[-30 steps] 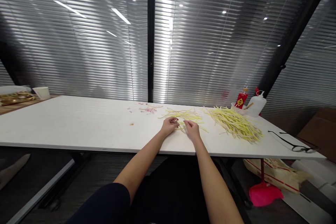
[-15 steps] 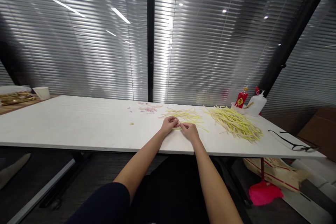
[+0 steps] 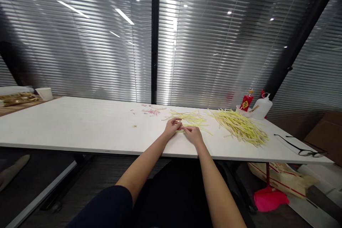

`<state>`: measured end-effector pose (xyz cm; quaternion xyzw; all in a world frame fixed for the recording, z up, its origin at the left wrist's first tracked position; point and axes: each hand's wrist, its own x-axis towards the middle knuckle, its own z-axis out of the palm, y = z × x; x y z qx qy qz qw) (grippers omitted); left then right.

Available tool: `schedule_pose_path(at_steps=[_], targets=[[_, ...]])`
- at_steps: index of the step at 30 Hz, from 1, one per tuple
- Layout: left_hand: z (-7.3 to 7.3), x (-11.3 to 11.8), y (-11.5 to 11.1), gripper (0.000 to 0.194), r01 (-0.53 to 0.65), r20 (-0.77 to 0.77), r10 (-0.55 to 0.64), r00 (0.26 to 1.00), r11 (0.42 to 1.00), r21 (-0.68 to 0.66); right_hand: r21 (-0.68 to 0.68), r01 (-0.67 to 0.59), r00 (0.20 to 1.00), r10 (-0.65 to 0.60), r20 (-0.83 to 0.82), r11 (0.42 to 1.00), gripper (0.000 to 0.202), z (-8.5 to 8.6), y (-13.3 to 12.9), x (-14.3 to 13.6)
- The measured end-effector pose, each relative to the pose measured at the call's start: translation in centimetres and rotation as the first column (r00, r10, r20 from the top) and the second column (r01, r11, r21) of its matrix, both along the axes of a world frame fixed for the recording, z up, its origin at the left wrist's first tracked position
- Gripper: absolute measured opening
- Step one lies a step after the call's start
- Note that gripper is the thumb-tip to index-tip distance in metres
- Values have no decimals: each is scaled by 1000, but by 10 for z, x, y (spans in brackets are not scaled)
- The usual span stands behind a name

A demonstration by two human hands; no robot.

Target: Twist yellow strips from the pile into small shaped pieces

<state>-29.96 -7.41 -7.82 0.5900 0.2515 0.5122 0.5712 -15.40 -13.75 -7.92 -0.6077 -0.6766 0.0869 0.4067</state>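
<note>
My left hand [image 3: 172,127] and my right hand [image 3: 193,134] meet over the white table [image 3: 93,123], fingertips pinched close together. Something small and thin is between them, too small to make out. Just beyond my hands lie loose yellow-green strips [image 3: 191,115], and a larger pile of such strips [image 3: 239,124] is to the right. Small pink and reddish bits [image 3: 153,112] are scattered behind and to the left of my left hand.
At the back right stand a red bottle [image 3: 246,102], a bowl [image 3: 244,112] and a white squeeze bottle [image 3: 263,107]. Eyeglasses [image 3: 307,152] lie at the right edge. A white cup [image 3: 45,94] stands far left. A small dark spot [image 3: 134,126] marks the tabletop.
The fingers of my left hand have shifted slightly at the fingertips. The whole view has moved very slightly; both arms stay in nearly the same place.
</note>
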Motion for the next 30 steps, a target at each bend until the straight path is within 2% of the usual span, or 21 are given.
schedule_pose_path(at_steps=[5, 18, 21, 25, 30], targets=[[-3, 0, 3, 37, -19, -14, 20, 1000, 999, 27, -14, -8, 1000, 8, -13, 1000, 33, 1, -1, -1], [-1, 0, 2, 35, -48, -16, 48, 999, 997, -66, -25, -6, 1000, 6, -5, 1000, 31, -1, 0, -1], [1, -1, 0, 33, -57, 5, 58, 998, 995, -78, -2, 1, 1000, -1, 22, 1000, 32, -1, 0, -1], [4, -2, 0, 33, -85, 62, 91, 994, 991, -103, 57, 79, 995, -82, 50, 995, 29, -1, 1, -2], [5, -3, 3, 32, -143, 161, 169, 972, 976, -161, 70, 82, 993, -88, 81, 994, 31, 1, 0, -3]])
